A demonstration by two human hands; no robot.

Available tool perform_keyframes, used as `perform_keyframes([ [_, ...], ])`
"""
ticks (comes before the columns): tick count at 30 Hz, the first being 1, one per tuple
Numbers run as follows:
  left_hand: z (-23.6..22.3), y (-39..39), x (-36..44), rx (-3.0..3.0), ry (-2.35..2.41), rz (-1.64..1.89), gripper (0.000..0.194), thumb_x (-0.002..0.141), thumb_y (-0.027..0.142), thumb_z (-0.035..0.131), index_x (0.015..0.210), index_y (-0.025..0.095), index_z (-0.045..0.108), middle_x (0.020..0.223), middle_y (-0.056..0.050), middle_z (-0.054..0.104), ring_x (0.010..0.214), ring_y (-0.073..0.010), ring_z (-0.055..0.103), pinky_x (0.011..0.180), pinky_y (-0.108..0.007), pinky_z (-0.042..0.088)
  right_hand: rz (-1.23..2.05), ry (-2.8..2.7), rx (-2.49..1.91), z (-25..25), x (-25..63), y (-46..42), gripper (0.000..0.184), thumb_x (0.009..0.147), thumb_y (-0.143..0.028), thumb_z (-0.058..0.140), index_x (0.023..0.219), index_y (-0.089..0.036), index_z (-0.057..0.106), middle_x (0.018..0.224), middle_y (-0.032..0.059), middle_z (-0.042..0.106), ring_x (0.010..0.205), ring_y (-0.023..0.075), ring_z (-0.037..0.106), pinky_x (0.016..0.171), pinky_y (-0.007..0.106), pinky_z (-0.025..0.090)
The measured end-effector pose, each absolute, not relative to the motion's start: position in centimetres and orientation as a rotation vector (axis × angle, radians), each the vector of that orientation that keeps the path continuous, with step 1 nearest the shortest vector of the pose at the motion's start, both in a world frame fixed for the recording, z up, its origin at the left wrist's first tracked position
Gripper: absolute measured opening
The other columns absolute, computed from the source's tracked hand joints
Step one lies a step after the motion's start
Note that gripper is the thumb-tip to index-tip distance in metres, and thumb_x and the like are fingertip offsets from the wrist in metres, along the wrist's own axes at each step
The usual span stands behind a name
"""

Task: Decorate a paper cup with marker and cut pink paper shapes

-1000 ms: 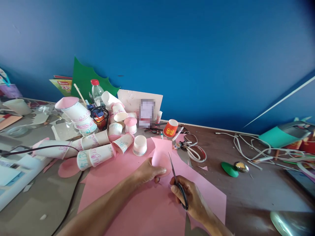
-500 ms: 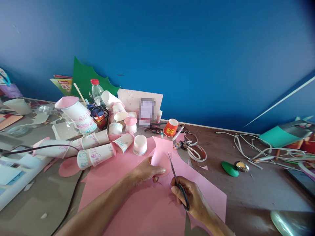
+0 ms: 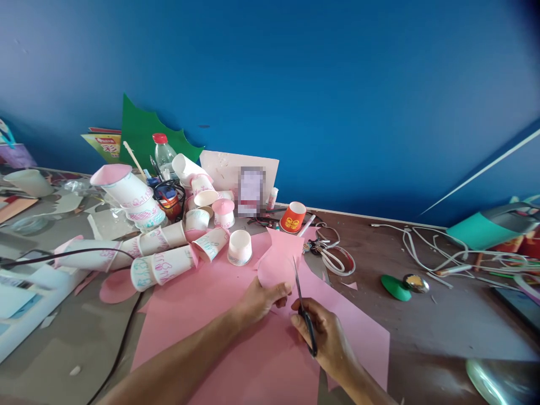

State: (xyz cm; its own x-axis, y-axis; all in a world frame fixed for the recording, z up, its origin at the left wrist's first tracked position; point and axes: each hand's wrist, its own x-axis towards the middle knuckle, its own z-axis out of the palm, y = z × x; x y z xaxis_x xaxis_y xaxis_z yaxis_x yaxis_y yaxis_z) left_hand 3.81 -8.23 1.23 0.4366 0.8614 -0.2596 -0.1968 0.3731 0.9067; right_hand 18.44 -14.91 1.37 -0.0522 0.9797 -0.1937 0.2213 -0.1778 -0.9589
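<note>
My left hand (image 3: 265,298) pinches a piece of pink paper (image 3: 278,267) with a rounded edge, thumb on top. In my right hand (image 3: 323,332) is a pair of scissors (image 3: 310,326) with black handles, fingers wrapped round them. The blades point up and away, right beside the paper's right edge; whether they touch it I cannot tell. Both hands are above a large pink sheet (image 3: 228,349) spread on the table. Just beyond my left hand, a white paper cup (image 3: 240,247) stands upside down on that sheet.
Several decorated white cups (image 3: 164,270) lie joined and loose at the left. A red cup (image 3: 293,217), white cables (image 3: 337,261) and a green paper disc (image 3: 395,287) lie toward the right. A clear bottle (image 3: 163,154) stands at the back. A black cord (image 3: 122,337) crosses the table.
The paper in my left hand has turned and moved slightly right, its rounded part now showing. The scissors have shifted a little, staying near the paper's right edge.
</note>
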Motion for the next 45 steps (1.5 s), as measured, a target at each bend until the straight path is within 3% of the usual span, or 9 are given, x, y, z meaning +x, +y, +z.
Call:
perform_keyframes([
  [5,1.5,-8.6,4.0,0.838,0.920,0.851,0.034,0.068,0.044,0.070,0.062,0.016,0.052,0.051,0.005,0.045,0.050,-0.0084,0.037,0.051,-0.024,0.027,1.353,-1.332,-1.477,1.3,18.5,-15.2,0.046,0.078,-0.062,0.059,0.088,-0.017,0.055,0.057,-0.0071,0.035,0.051,0.0098,0.033,0.046,0.023,0.028],
  [26,2.8,-8.8,4.4,0.937,1.099,0.782,0.026,0.070,0.035,0.062,0.055,0.016,0.052,0.049,0.003,0.047,0.050,-0.0095,0.040,0.053,-0.025,0.031,1.339,-1.400,-1.472,1.3,18.5,-14.8,0.051,0.080,-0.067,0.052,0.090,-0.017,0.053,0.059,-0.0079,0.030,0.052,0.0103,0.028,0.047,0.024,0.023],
  [45,2.4,-8.7,4.5,0.970,1.053,0.794,0.029,0.069,0.039,0.062,0.055,0.017,0.050,0.049,0.003,0.046,0.049,-0.0094,0.040,0.052,-0.025,0.031,1.289,-1.465,-1.460,0.5,18.7,-15.0,0.045,0.087,-0.061,0.046,0.092,-0.017,0.052,0.056,-0.0062,0.041,0.049,0.0108,0.038,0.046,0.024,0.025],
])
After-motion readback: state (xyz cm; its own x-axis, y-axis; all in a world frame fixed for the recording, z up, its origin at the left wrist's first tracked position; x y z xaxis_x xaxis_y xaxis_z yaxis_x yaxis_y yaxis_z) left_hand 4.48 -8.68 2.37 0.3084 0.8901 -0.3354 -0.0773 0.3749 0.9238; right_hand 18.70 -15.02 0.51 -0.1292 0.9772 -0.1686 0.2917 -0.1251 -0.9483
